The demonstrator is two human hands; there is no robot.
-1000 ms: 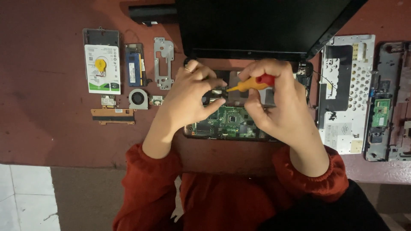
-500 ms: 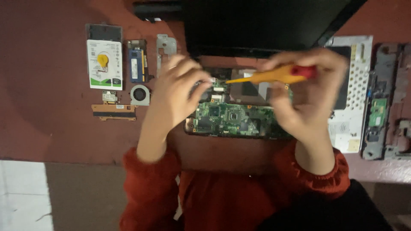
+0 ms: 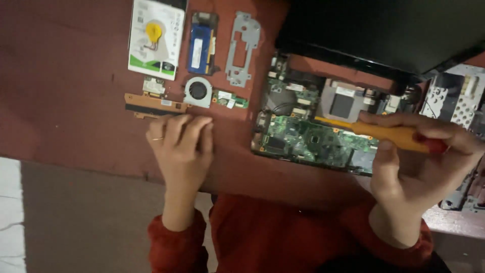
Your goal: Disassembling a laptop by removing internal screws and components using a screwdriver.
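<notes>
**Parts set aside, driver held over the board**

I see the left hand (image 3: 181,146) resting knuckles-up on the red worktop (image 3: 65,101), its fingers (image 3: 194,129) curled together just below the narrow brown strip board (image 3: 154,105); whether they pinch anything small underneath I cannot tell. The right hand (image 3: 419,162) has its fingers clamped on the orange screwdriver (image 3: 389,134), whose shaft points left across the green motherboard (image 3: 313,139) lying in the open laptop base, just under the metal heat plate (image 3: 343,103).

My reading: the strip-down is at a sorting pause, with one hand at the row of removed parts and the tool poised over the board. Going back to a screw would call for a steady tip set squarely in its head, and a free hand beside it.

The parts row is crowded: small fan (image 3: 198,91), blue memory stick (image 3: 202,43), metal bracket (image 3: 241,48) and hard drive (image 3: 155,38) lie close together. Open worktop lies left of the hand. The worktop's near edge runs just under the left wrist, so small pieces there could roll off.
</notes>
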